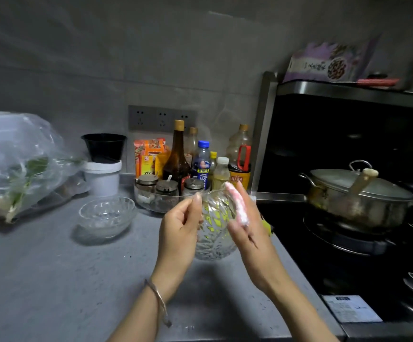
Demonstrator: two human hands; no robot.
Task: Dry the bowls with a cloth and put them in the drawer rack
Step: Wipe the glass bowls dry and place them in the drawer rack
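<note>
Just in front of the condiment tray (151,204), above the table (52,280), the left hand (180,225) holds a cut-glass bowl (215,245) tilted on its side, its fingers (196,197) curled round the wall with the thumb up at the rim. The right hand (249,233) lays nearly straight fingers against the far side of the rim, pressing a pink-and-white cloth (237,206) onto the glass. To dry it well, the left hand should probably turn the bowl in small steps while the cloth sweeps rim, inside and ridged outside, where water likely sits in the grooves; a firm hold matters, since wet glass may slip. A second glass bowl (106,215) stands on the table to the left of the tray, apart from it. The cloth is blurred, so its full extent is unclear, and yellow patches seen through the glass may be part of it. The right thumb is out of sight, and no drawer rack shows anywhere.
</note>
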